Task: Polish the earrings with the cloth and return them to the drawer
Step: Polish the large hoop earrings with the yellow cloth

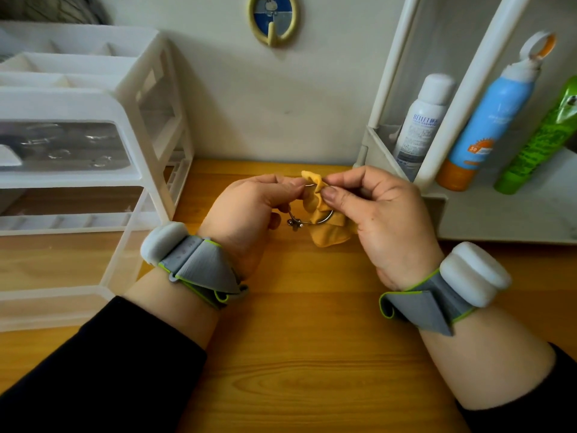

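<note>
A silver hoop earring (296,220) with a small clasp hangs between my two hands above the wooden desk (312,339). My left hand (249,210) pinches the top of the hoop with thumb and fingertips. My right hand (371,210) pinches a crumpled yellow cloth (324,232) round the hoop's right side; part of the hoop is hidden inside the cloth. At the left stands a white organiser with a clear pulled-out drawer (78,251). No second earring can be made out.
Several spray bottles stand in a white rack (384,157) at the right: a white one (418,123), a blue and orange one (487,120), a green one (543,135). A yellow hook (272,20) hangs on the wall. Both wrists wear grey bands.
</note>
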`<state>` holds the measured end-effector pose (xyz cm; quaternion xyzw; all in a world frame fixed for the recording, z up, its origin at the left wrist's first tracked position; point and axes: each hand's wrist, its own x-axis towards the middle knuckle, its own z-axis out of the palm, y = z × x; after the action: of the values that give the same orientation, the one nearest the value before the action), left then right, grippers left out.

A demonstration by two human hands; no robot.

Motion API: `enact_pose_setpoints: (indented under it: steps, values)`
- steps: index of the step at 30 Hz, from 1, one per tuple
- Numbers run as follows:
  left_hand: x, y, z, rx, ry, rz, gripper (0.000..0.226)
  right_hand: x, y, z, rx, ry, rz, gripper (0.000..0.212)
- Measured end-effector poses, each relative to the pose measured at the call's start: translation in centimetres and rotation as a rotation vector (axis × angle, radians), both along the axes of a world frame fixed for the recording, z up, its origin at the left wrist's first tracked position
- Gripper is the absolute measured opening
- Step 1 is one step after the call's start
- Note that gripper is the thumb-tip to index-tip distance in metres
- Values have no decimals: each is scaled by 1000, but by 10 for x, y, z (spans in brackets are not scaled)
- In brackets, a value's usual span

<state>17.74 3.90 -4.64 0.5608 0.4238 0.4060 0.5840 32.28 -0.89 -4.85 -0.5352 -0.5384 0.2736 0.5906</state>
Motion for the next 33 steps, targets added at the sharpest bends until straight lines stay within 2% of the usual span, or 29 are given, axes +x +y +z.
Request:
enact_pose_setpoints:
  steps: [11,16,19,21,23,25,28,33]
  values:
    - [6,-2,5,-291,-406,-58,27,1,5,-4,-30,257,39,11]
    - [6,-2,8,-344,-497,-70,25,0,8,-7,-53,382,57,14]
    - [4,-2,7,-281,-403,-69,23,-1,7,-7,-50,357,37,13]
    - [3,0,4,-170,-225,-39,23,1,6,-6,-31,277,12,10]
    - [2,-1,1,-52,-48,-27,23,1,4,-4,-10,175,-3,16]
    - [1,-1,-1,23,26,-20,21,-1,3,-3,0,106,6,17]
    - [1,0,-3,57,31,11,17,-1,2,-2,6,89,11,16]
    - [5,-2,0,-62,-164,-40,19,-1,2,-2,-4,161,30,16]
